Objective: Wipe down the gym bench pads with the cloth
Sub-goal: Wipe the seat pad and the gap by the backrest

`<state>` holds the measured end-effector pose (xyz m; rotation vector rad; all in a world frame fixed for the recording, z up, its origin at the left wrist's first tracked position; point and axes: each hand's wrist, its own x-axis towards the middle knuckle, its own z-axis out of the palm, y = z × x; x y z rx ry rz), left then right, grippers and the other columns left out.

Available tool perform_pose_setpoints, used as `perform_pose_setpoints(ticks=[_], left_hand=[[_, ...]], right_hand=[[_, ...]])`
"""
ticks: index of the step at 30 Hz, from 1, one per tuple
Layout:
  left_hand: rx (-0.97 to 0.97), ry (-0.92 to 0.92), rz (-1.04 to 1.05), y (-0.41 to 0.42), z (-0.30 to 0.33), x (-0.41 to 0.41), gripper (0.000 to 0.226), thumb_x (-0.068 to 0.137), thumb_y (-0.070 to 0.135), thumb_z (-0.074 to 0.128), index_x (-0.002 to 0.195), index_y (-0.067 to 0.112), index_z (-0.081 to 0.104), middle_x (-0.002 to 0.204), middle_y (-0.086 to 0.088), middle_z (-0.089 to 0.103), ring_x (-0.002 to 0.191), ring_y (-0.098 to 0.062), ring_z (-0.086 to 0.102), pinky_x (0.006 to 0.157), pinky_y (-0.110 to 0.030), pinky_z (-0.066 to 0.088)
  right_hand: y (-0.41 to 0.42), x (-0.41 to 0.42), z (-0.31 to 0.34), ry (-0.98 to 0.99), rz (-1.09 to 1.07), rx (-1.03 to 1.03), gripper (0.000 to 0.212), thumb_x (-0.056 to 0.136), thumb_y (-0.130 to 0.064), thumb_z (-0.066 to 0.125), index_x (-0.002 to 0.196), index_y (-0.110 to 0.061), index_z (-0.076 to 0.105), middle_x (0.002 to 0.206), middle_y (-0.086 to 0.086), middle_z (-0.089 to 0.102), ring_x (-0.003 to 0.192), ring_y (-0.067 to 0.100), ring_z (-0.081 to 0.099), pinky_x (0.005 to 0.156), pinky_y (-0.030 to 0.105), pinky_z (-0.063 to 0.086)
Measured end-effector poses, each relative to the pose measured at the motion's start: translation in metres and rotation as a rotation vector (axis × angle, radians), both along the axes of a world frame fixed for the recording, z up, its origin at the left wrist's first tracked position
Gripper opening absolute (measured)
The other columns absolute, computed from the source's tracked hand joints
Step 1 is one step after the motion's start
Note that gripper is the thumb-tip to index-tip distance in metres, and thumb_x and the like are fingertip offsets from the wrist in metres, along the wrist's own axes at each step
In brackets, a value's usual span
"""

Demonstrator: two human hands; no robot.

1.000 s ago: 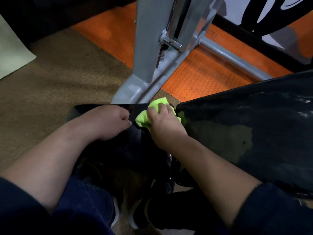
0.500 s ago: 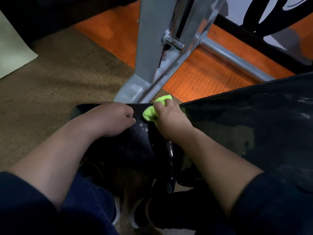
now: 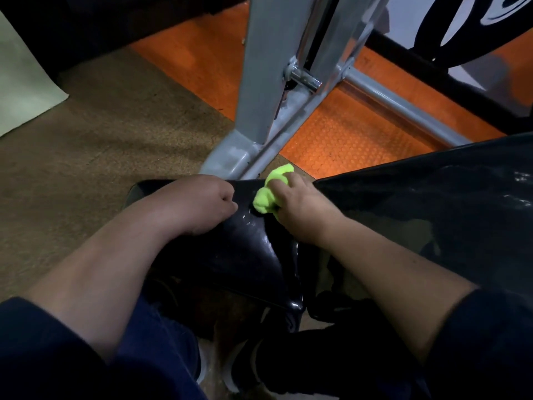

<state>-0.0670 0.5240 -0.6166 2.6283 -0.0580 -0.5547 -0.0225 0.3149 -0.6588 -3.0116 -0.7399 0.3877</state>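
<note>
A bright yellow-green cloth (image 3: 271,192) is being gripped in the right hand (image 3: 302,209), bunched into a wad, with the fingers curled round it so that most of it is sticking out to the left of the knuckles and a smaller tuft is showing past the far side of the hand. The cloth is being pressed against the far end of the small black seat pad (image 3: 245,249), close to the gap where the larger black back pad (image 3: 432,203) is rising to the right of that hand. The left hand (image 3: 202,206) is being held closed in a loose fist, nothing being pinched in it, and is being rested on the same seat pad just to the left of the cloth, a narrow gap being kept between the two hands. Glossy highlights are being shown on the pad surface just nearer than the cloth. Both forearms are being left bare, dark blue sleeves (image 3: 43,350) being pushed up near the elbows. Beyond the hands a grey metal frame (image 3: 259,111) is being seen standing on an orange studded floor mat (image 3: 340,134), and to the left of the left hand a brown carpet (image 3: 86,157) is being seen. Below the forearms, dark shoes with pale soles (image 3: 245,368) are being glimpsed on the floor.
</note>
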Motion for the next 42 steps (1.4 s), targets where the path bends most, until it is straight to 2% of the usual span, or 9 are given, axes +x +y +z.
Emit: perform_pose_setpoints(ticks=[4, 9, 14, 18, 22, 29, 34, 39, 42], left_hand=[[0.011, 0.018, -0.012, 0.002, 0.0, -0.001, 0.033, 0.097, 0.038, 0.056, 0.069, 0.02, 0.055, 0.079, 0.004, 0.056, 0.074, -0.014, 0.052, 0.058, -0.03, 0.033], [0.014, 0.004, -0.012, 0.006, -0.002, -0.003, 0.032, 0.095, 0.037, 0.057, 0.068, 0.02, 0.055, 0.077, 0.003, 0.057, 0.073, -0.014, 0.052, 0.058, -0.03, 0.033], [0.005, 0.035, -0.01, 0.007, -0.001, -0.004, 0.029, 0.095, 0.035, 0.058, 0.07, 0.021, 0.058, 0.078, 0.004, 0.058, 0.078, -0.017, 0.055, 0.062, -0.031, 0.038], [0.011, 0.025, -0.006, 0.006, -0.001, -0.003, 0.03, 0.095, 0.034, 0.057, 0.068, 0.021, 0.055, 0.075, 0.005, 0.055, 0.074, -0.016, 0.052, 0.056, -0.028, 0.033], [0.007, 0.027, 0.003, 0.006, -0.004, -0.001, 0.028, 0.094, 0.035, 0.058, 0.07, 0.02, 0.057, 0.078, 0.004, 0.058, 0.077, -0.017, 0.056, 0.061, -0.03, 0.038], [0.006, 0.021, 0.012, 0.004, -0.003, 0.001, 0.027, 0.094, 0.034, 0.057, 0.07, 0.022, 0.056, 0.079, 0.004, 0.058, 0.078, -0.018, 0.056, 0.058, -0.029, 0.036], [0.03, 0.044, 0.015, 0.007, -0.004, 0.001, 0.025, 0.094, 0.032, 0.056, 0.07, 0.022, 0.057, 0.082, 0.001, 0.061, 0.078, -0.017, 0.056, 0.058, -0.03, 0.037], [0.065, 0.056, 0.028, 0.008, -0.007, 0.001, 0.027, 0.093, 0.03, 0.057, 0.069, 0.019, 0.056, 0.078, 0.002, 0.059, 0.074, -0.017, 0.054, 0.055, -0.028, 0.034], [0.059, 0.066, 0.033, 0.008, -0.007, 0.002, 0.026, 0.093, 0.031, 0.057, 0.071, 0.018, 0.058, 0.076, 0.002, 0.059, 0.071, -0.013, 0.054, 0.054, -0.027, 0.033]], right_hand=[[0.021, 0.021, -0.001, 0.019, -0.141, 0.015, 0.046, 0.089, -0.015, 0.049, 0.134, -0.017, 0.042, 0.131, 0.018, 0.041, 0.122, 0.04, 0.041, 0.101, 0.046, 0.038], [0.009, 0.018, 0.001, 0.113, -0.001, 0.092, 0.048, 0.083, -0.033, 0.065, 0.129, -0.028, 0.051, 0.132, 0.009, 0.046, 0.125, 0.031, 0.042, 0.103, 0.038, 0.038], [0.028, 0.044, -0.007, 0.108, -0.127, 0.065, 0.048, 0.084, -0.052, 0.06, 0.126, -0.034, 0.049, 0.131, 0.009, 0.046, 0.123, 0.037, 0.043, 0.104, 0.051, 0.039], [0.022, 0.034, -0.003, 0.165, -0.041, 0.174, 0.047, 0.079, -0.045, 0.068, 0.123, -0.033, 0.057, 0.126, 0.006, 0.051, 0.122, 0.029, 0.046, 0.104, 0.041, 0.039], [0.028, 0.053, 0.001, 0.162, -0.099, 0.128, 0.04, 0.081, -0.041, 0.064, 0.119, -0.029, 0.059, 0.123, 0.007, 0.056, 0.112, 0.028, 0.055, 0.09, 0.033, 0.045], [0.044, 0.04, -0.005, 0.201, -0.018, 0.255, 0.035, 0.077, -0.036, 0.068, 0.11, -0.028, 0.062, 0.115, 0.003, 0.058, 0.109, 0.025, 0.054, 0.093, 0.04, 0.046], [0.057, 0.032, -0.013, 0.103, 0.009, 0.196, 0.037, 0.077, -0.042, 0.061, 0.111, -0.027, 0.059, 0.114, 0.006, 0.057, 0.109, 0.031, 0.052, 0.094, 0.046, 0.045], [0.023, 0.024, -0.01, 0.111, 0.003, 0.254, 0.039, 0.078, -0.028, 0.069, 0.116, -0.027, 0.06, 0.12, 0.002, 0.054, 0.118, 0.025, 0.046, 0.102, 0.037, 0.037], [0.036, 0.011, -0.012, 0.033, 0.005, 0.199, 0.044, 0.077, -0.027, 0.065, 0.121, -0.024, 0.058, 0.124, 0.006, 0.053, 0.122, 0.033, 0.045, 0.104, 0.047, 0.036]])
